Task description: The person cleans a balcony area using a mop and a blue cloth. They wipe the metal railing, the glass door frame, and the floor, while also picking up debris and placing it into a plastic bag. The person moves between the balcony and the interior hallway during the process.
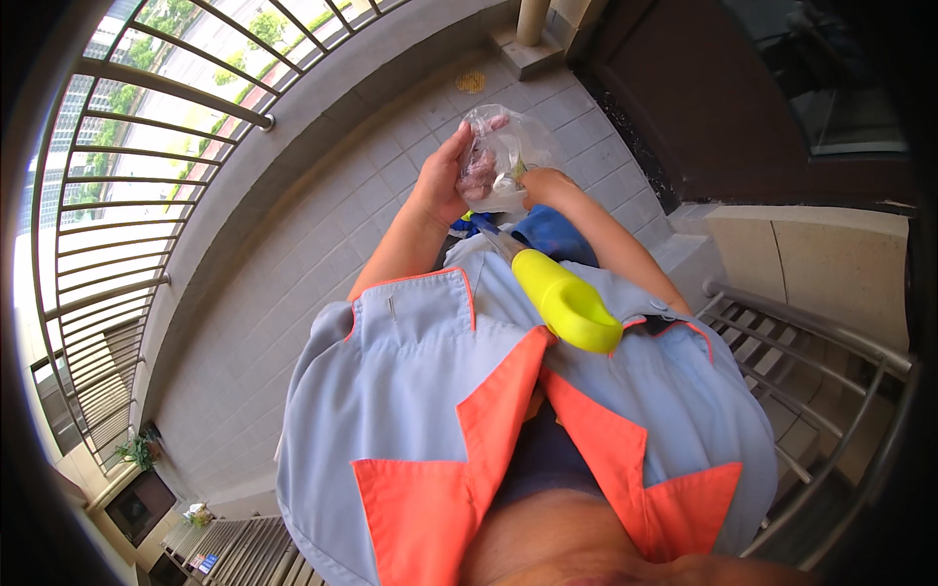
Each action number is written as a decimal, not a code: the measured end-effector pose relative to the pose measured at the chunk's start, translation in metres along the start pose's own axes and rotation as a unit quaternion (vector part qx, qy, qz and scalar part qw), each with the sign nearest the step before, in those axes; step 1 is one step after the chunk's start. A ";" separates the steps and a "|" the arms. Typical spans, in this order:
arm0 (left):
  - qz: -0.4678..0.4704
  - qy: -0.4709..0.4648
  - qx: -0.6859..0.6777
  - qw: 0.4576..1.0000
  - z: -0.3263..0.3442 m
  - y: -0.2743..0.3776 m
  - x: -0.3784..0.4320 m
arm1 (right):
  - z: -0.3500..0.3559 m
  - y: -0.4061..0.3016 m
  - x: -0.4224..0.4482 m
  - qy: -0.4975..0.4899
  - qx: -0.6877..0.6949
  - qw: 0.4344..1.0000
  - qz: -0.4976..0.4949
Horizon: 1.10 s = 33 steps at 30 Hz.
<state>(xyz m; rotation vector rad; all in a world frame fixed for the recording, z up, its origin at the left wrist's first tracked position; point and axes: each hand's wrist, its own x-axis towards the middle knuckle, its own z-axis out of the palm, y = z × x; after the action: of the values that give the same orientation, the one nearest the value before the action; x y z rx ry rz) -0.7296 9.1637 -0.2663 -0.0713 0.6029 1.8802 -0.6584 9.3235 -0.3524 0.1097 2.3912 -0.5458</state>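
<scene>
A clear plastic bag (538, 139) is held up in front of me between both hands. My left hand (440, 172) grips its left side, thumb upward; pinkish shapes show through the plastic beside it, perhaps my fingers. On the right, my right hand (546, 187) has its fingers curled at the bag's lower edge, partly hidden by it. Something small and green (521, 167) shows near those fingertips. Against my shirt front lies a hand tool with a bright yellow-green handle (560, 297) and a metal shaft (500, 240); its far end is hidden.
Grey tiled floor (352, 212) runs along a curved ledge (212, 176) with a metal railing (146, 157) on the left. A yellow drain cover (470, 81) and a pipe (533, 22) are ahead. At right are a dark door (718, 110) and a metal handrail (799, 322).
</scene>
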 end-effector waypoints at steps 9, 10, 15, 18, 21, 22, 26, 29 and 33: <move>0.007 -0.016 -0.047 0.999 -0.017 0.006 -0.003 | -0.033 -0.001 -0.120 0.361 0.149 0.912 -0.121; 0.002 -0.028 -0.061 0.998 -0.017 0.006 -0.003 | -0.039 -0.005 -0.132 0.360 0.149 0.913 -0.121; -0.010 -0.067 -0.089 0.994 -0.013 0.003 -0.004 | -0.024 0.029 -0.126 0.399 0.267 0.873 0.091; -0.015 -0.068 -0.090 0.993 -0.011 0.003 -0.002 | 0.013 0.043 -0.076 0.233 0.484 0.840 0.080; -0.016 -0.075 -0.089 0.993 -0.009 0.001 -0.005 | 0.019 0.028 -0.049 0.057 0.691 0.721 -0.003; -0.014 -0.083 -0.088 0.993 -0.009 0.001 -0.007 | 0.019 0.026 -0.044 -0.003 0.720 0.693 -0.052; 0.061 -0.037 0.019 0.997 -0.024 0.013 -0.019 | 0.007 0.034 -0.043 0.121 0.594 0.793 -0.061; 0.178 0.303 0.085 0.932 -0.005 0.017 -0.023 | -0.022 0.030 -0.069 0.347 0.358 0.866 -0.028; 0.163 0.260 0.209 0.929 -0.051 0.011 -0.023 | -0.036 0.032 -0.076 0.310 0.443 0.841 -0.009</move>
<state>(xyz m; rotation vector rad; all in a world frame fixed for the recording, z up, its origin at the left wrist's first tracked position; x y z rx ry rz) -0.7425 9.1187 -0.2985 -0.2057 1.4453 2.0128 -0.6145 9.3726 -0.2905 0.7667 2.4966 -1.8234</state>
